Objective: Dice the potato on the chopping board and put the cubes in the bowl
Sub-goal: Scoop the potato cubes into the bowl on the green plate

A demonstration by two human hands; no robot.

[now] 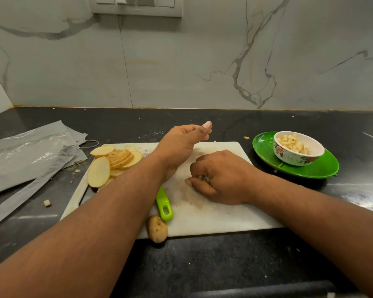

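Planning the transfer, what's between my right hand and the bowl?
Head view: bare chopping board, then the green plate's rim between right hand and bowl.

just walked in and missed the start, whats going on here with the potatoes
A person is dicing potato at a white chopping board. The right hand is curled over small potato bits on the board, apparently gathering them. The left hand hovers loosely curled, holding nothing visible. The green-handled knife lies on the board, mostly hidden under the left forearm. A pile of potato slices waits uncut at the board's left end, and the bowl on the green plate already holds cubes.
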